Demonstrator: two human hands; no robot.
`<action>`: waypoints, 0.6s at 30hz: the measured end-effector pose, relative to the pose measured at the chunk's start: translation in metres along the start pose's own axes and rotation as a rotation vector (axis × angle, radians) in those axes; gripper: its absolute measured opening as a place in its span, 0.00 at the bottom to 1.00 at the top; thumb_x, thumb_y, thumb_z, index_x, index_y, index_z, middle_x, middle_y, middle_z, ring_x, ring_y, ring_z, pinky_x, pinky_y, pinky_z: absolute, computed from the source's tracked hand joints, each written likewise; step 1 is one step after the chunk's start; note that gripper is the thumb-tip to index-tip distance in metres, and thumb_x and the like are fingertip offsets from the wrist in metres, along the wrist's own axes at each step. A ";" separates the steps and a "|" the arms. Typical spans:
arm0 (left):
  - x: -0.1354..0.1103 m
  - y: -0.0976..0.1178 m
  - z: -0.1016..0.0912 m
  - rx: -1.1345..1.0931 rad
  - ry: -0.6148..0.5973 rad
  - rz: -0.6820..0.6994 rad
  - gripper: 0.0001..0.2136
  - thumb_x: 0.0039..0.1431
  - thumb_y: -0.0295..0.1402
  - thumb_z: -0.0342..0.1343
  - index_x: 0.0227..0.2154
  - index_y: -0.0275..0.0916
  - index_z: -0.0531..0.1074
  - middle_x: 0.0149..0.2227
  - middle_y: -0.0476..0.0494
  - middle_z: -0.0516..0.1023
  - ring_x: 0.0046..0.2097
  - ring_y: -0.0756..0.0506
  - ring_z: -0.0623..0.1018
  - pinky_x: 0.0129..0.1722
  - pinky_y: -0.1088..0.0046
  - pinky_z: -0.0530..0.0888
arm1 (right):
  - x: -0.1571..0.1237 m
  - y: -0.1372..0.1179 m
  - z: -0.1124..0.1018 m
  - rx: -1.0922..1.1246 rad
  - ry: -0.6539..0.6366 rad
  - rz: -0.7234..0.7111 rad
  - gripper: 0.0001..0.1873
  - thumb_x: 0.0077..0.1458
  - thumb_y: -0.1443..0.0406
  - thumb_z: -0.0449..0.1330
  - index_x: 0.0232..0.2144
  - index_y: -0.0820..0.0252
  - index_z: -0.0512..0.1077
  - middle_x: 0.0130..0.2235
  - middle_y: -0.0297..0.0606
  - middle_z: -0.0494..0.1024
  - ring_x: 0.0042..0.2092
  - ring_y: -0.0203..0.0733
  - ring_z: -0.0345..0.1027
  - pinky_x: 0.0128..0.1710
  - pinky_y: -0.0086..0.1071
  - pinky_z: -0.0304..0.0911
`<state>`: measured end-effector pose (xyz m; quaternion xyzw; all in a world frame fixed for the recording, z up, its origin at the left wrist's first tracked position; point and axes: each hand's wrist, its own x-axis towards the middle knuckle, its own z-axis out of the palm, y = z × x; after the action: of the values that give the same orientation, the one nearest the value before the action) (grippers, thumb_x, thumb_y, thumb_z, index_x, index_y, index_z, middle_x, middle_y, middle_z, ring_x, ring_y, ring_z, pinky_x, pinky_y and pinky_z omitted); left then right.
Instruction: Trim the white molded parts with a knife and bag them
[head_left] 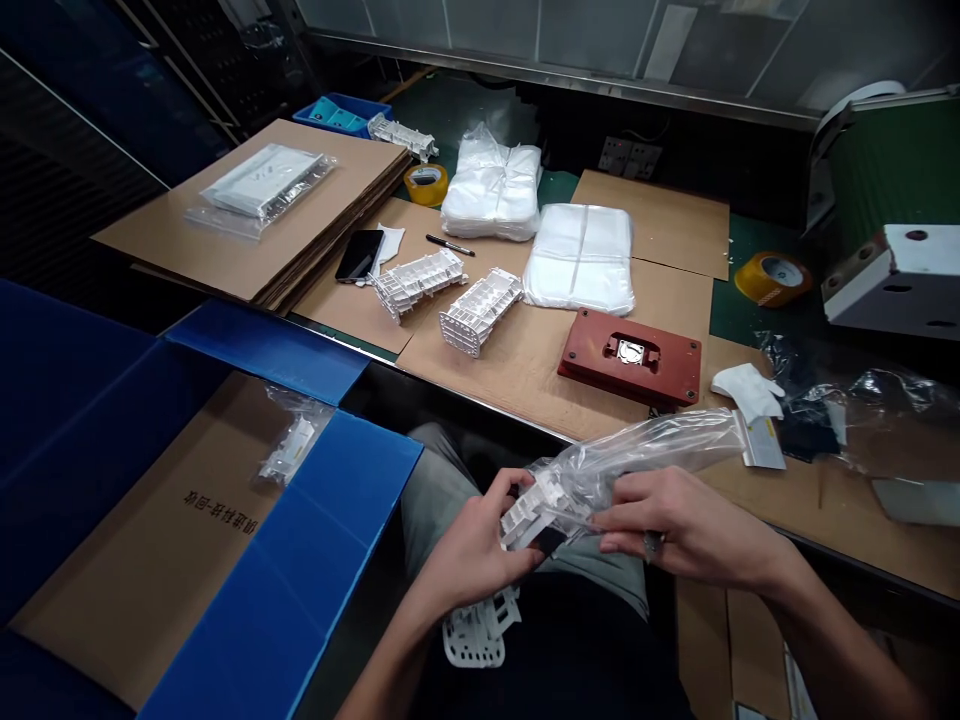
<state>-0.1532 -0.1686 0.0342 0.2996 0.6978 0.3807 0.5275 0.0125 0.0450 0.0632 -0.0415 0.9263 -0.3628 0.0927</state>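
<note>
My left hand (476,545) grips a white moulded plastic part (544,505) above my lap, its slotted end plate showing below the wrist. A clear plastic bag (652,445) covers the far end of this part and trails off to the right over the table edge. With thumb and fingers pinched together, my right hand (667,525) holds the bag's film beside the part. Two similar white plastic parts (484,308) lie on the cardboard in front of me. Right of them sits a red fixture block (630,358) with a metal insert.
A blue box (300,560) at left contains a bagged white part (292,445). Stacked cardboard (345,180), a phone (360,256), a pen (450,245), bundled clear bags (581,258) and tape rolls (772,278) occupy the table. At far right stands a green-and-white machine (892,220).
</note>
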 end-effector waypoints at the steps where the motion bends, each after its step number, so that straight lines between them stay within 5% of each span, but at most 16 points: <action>1: 0.000 -0.003 0.000 -0.032 0.017 -0.018 0.27 0.50 0.29 0.65 0.51 0.47 0.62 0.33 0.54 0.78 0.30 0.47 0.73 0.30 0.74 0.64 | -0.002 0.004 0.001 -0.016 0.009 0.014 0.17 0.69 0.55 0.55 0.47 0.51 0.81 0.38 0.39 0.81 0.35 0.44 0.75 0.33 0.34 0.61; 5: 0.001 -0.020 0.006 -0.210 0.079 -0.094 0.32 0.50 0.32 0.67 0.56 0.47 0.58 0.35 0.51 0.79 0.32 0.46 0.76 0.33 0.73 0.70 | -0.007 0.017 0.016 0.160 0.051 0.046 0.15 0.69 0.57 0.55 0.50 0.49 0.80 0.50 0.39 0.81 0.45 0.43 0.78 0.44 0.31 0.68; 12: 0.002 -0.033 0.017 -0.478 0.122 -0.150 0.38 0.49 0.33 0.70 0.59 0.47 0.54 0.37 0.47 0.79 0.33 0.44 0.79 0.33 0.68 0.77 | -0.008 0.024 0.045 0.340 0.186 0.136 0.13 0.69 0.59 0.57 0.45 0.51 0.82 0.43 0.36 0.84 0.46 0.42 0.78 0.46 0.30 0.69; 18: 0.004 -0.031 0.023 -0.554 0.192 -0.204 0.42 0.50 0.35 0.69 0.62 0.46 0.49 0.38 0.44 0.80 0.33 0.42 0.80 0.33 0.65 0.78 | -0.001 0.000 0.067 0.447 0.447 0.262 0.13 0.69 0.61 0.56 0.42 0.52 0.81 0.37 0.35 0.84 0.38 0.41 0.78 0.40 0.30 0.69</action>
<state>-0.1324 -0.1772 0.0024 0.0357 0.6404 0.5282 0.5564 0.0266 0.0002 0.0151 0.1799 0.8188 -0.5419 -0.0598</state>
